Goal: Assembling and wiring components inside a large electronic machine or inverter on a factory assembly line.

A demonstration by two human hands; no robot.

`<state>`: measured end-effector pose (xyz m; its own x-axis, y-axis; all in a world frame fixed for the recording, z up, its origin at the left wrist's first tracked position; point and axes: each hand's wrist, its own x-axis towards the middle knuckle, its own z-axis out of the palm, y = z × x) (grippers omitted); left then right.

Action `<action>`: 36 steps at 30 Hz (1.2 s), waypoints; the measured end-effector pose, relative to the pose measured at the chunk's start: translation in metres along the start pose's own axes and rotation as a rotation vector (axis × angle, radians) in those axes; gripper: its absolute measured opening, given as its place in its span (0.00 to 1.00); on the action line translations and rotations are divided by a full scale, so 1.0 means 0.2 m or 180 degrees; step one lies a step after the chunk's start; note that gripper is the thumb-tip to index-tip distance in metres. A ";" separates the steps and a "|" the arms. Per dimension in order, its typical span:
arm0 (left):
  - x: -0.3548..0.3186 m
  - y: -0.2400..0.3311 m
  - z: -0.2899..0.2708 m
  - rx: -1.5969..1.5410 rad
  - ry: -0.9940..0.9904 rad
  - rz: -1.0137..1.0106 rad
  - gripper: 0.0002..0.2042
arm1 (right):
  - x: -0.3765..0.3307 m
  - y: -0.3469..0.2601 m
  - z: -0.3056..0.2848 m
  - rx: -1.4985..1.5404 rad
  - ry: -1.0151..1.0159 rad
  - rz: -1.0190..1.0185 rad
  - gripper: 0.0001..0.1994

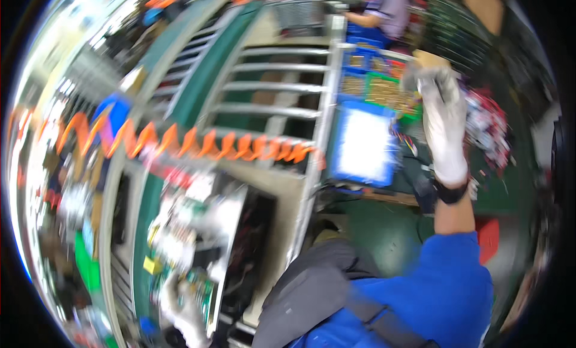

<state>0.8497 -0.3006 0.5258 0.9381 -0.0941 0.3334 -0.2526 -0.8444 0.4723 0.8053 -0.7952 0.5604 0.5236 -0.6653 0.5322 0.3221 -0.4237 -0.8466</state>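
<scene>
My right hand [443, 105], in a white glove with a dark band at the wrist, reaches out over the parts bench. Its fingers bend downward near the green bin [390, 93] of small brass-coloured parts; motion blur hides whether they grip anything. Low on the left, my left hand [182, 309], also gloved in white, rests at a green circuit board [207, 294] with its fingers somewhat apart. That board belongs to an open device with a metal-edged case [231, 243], blurred white and dark parts and a small yellow block [152, 265].
An orange coiled hose [225, 145] stretches across the view above the device. Beyond lies a metal roller conveyor [273, 87]. A blue tray [364, 145] with a bright white surface sits near blue bins [354, 84]. Red and white wires [487, 129] heap at right. Another person [390, 15] works at the back.
</scene>
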 end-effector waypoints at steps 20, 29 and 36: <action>-0.52 -0.26 -0.02 -0.4837 -0.1854 -0.1254 0.41 | -1.54 -0.52 1.12 0.3113 -0.3614 0.3231 0.12; -0.47 -0.23 -0.07 -0.2792 -0.1967 -0.1244 0.24 | -1.26 -0.34 1.07 0.0478 -0.4652 0.1117 0.09; -0.41 -0.04 0.06 -0.1838 -0.1123 -0.0422 0.15 | -1.20 -0.32 1.02 0.1066 -0.4550 0.2619 0.10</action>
<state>0.7776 -0.2929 0.4848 0.9661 -0.2581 0.0035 -0.1243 -0.4536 0.8825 0.8196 -0.4833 0.4853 0.8114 0.5043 -0.2954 -0.3385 -0.0065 -0.9409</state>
